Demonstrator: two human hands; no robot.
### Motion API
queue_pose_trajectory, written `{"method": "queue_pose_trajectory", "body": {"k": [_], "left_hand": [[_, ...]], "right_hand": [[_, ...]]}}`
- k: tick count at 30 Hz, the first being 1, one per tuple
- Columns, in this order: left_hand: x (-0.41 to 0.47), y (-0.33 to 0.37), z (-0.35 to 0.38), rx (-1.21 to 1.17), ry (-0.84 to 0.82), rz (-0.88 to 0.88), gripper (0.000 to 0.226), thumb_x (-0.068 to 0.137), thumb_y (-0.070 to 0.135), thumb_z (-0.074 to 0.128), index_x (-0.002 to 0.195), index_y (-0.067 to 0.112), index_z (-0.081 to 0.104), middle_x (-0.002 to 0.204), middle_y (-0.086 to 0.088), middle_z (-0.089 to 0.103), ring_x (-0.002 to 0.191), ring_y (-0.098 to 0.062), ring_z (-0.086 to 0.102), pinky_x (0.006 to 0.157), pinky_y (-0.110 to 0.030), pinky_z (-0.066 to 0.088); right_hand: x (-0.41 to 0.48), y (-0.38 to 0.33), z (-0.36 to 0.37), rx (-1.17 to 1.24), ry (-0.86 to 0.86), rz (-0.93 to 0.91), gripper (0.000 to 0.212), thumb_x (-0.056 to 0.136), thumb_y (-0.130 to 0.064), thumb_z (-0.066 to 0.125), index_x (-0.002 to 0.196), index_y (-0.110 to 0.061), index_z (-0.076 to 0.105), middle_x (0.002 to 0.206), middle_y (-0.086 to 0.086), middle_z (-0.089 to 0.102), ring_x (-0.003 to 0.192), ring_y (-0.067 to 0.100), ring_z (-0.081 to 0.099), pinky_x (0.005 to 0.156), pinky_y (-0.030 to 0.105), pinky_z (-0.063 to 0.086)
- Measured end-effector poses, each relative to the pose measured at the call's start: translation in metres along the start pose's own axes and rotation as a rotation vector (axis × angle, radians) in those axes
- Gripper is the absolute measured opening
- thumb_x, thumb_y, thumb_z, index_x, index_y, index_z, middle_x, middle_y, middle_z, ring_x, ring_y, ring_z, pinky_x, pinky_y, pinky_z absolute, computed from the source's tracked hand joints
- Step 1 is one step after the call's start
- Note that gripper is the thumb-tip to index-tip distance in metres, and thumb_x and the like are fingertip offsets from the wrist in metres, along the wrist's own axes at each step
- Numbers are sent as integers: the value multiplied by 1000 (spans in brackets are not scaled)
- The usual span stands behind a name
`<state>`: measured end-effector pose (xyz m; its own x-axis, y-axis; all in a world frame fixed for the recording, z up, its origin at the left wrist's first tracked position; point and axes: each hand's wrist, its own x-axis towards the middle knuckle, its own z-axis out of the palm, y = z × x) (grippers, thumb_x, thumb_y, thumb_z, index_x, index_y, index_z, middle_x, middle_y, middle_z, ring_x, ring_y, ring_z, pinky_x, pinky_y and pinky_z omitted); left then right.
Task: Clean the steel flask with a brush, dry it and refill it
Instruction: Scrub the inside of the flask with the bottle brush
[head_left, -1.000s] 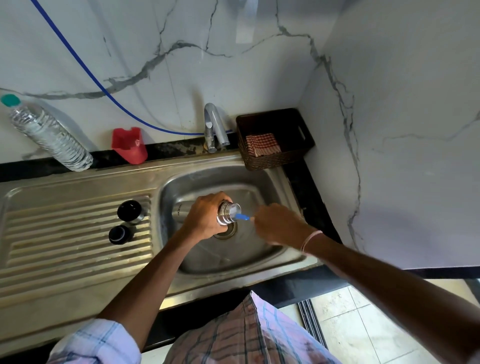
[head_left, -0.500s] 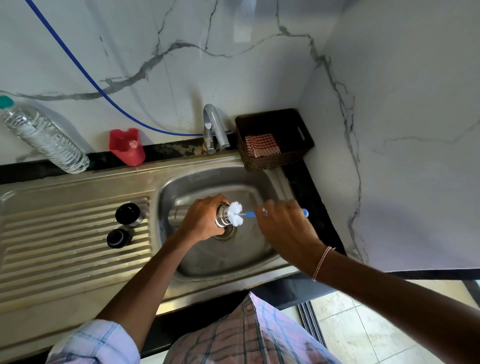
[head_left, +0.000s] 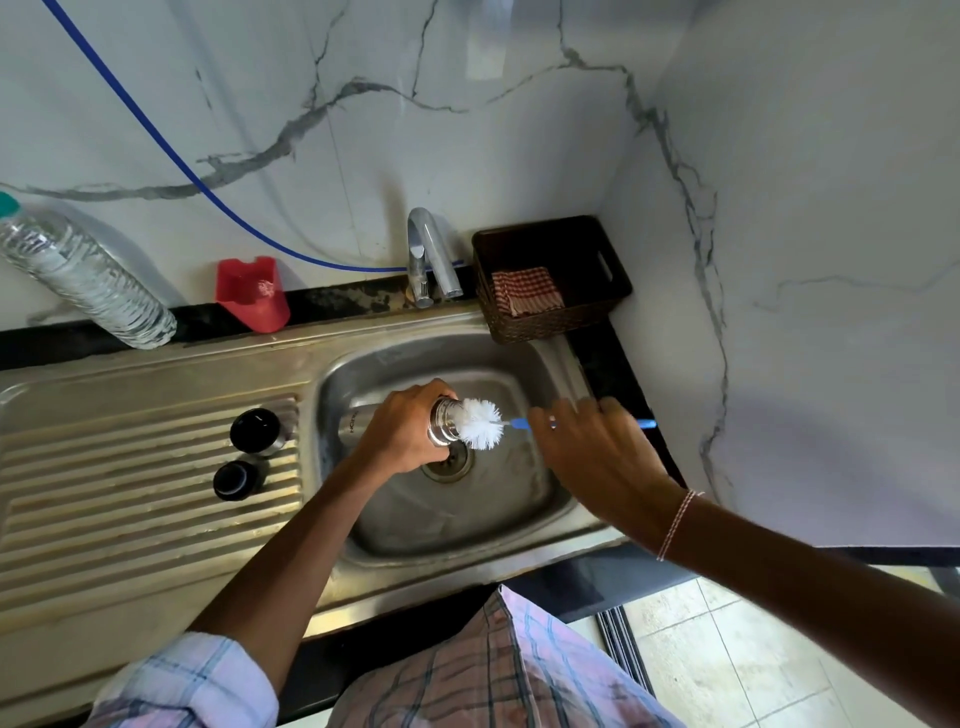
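1. The left hand (head_left: 402, 434) wraps its fingers around the neck end of the steel flask (head_left: 353, 423). It holds the flask on its side above the sink basin (head_left: 467, 525), mouth to the right, over the drain (head_left: 448, 462).
2. The right hand (head_left: 597, 457) is closed around the blue handle of the brush (head_left: 480, 423). The handle's tail pokes out beyond the hand, whose fingers are blurred.
3. The change: a second ago only a stub of blue handle showed at the mouth. Half a second ago the white bristles had begun to emerge. Now nearly the whole bristle head is outside, still touching the rim, and the right hand has drawn away to the right.
4. My judgement is that this is the outward pull of a scrubbing stroke. Whether brushing is finished cannot be told, and drying and refilling remain.
5. The flask's inside is hidden, so its contents are unknown. No pooled water shows in the basin.
6. Two dark caps (head_left: 255, 431) stand on the drainboard (head_left: 130, 493), well apart from the flask.
7. At the back, the basket (head_left: 545, 325) holds a folded checked cloth (head_left: 525, 290), probably for drying.
8. The plastic bottle (head_left: 83, 280) appears filled with clear water, a likely refill source.
9. The red holder (head_left: 253, 293) has something whitish inside that I cannot identify.
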<state>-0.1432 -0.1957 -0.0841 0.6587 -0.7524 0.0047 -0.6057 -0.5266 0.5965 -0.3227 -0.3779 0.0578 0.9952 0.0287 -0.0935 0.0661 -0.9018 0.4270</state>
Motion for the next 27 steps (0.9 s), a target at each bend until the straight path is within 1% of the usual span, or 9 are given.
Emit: {"method": "queue_pose_trajectory", "body": {"k": [4,6,9,11,14,16,21,24,27], "left_hand": [[-3,-4,-2,31,-29,17,64,53,28,94,109,27,63,97,6,73,84,-19,68,70,-30,52],[-6,-8,-3,47,-33,9,63,53,29,94,108,29,63,96,7,72,83,-18,67,71,-30,51],[-8,-15,-4,44,-44,-4,66,53,28,95,110,27,63,98,7,72,85,-15,66,76,-34,55],[-9,-17,-5,45,-30,-10,67,53,27,95,111,24,64,98,3,73,84,-18,68,76,-36,56],[-7,-19,-7,12,-12,-48,66,54,27,96,111,23,64,98,2,74,81,-17,69,70,-36,59],[-6,-21,-7,-15,-13,-56,67,55,27,97,112,23,63,100,2,73,82,-17,69,69,-35,59],[-5,-23,-12,26,-65,-20,70,53,25,97,114,21,63,101,-2,73,85,-21,68,73,-37,59],[-4,-19,-15,33,-82,-13,69,52,24,96,113,22,63,101,-1,72,85,-20,67,74,-35,57],[-1,-16,-15,32,-68,-28,68,53,24,96,113,22,64,100,0,73,82,-18,67,70,-29,54]], "right_hand": [[4,7,2,294,-128,-44,12,95,-23,55,103,-20,63,75,5,67,62,29,67,54,33,38],[10,18,1,717,-445,83,24,103,-33,46,99,-17,64,80,7,65,66,24,61,60,32,42],[19,43,-1,1286,-813,345,34,104,-34,49,82,-15,64,57,-3,46,44,13,36,45,25,29],[16,46,-1,1037,-668,244,30,104,-37,47,87,-19,64,62,-6,53,50,13,48,52,27,39],[1,26,7,194,-84,22,11,96,-28,56,100,-19,60,73,2,60,62,25,61,57,36,48],[-1,24,4,79,62,-28,13,89,-18,63,102,-16,64,69,4,61,52,26,59,48,34,43],[5,36,5,728,-374,96,24,104,-37,44,90,-23,58,69,-4,52,60,19,55,63,41,53],[15,56,3,1035,-657,171,32,101,-32,51,76,-16,62,66,0,54,58,17,49,63,36,42],[7,61,3,759,-438,112,25,103,-34,46,86,-21,59,68,-1,56,57,19,53,59,33,42]]}}
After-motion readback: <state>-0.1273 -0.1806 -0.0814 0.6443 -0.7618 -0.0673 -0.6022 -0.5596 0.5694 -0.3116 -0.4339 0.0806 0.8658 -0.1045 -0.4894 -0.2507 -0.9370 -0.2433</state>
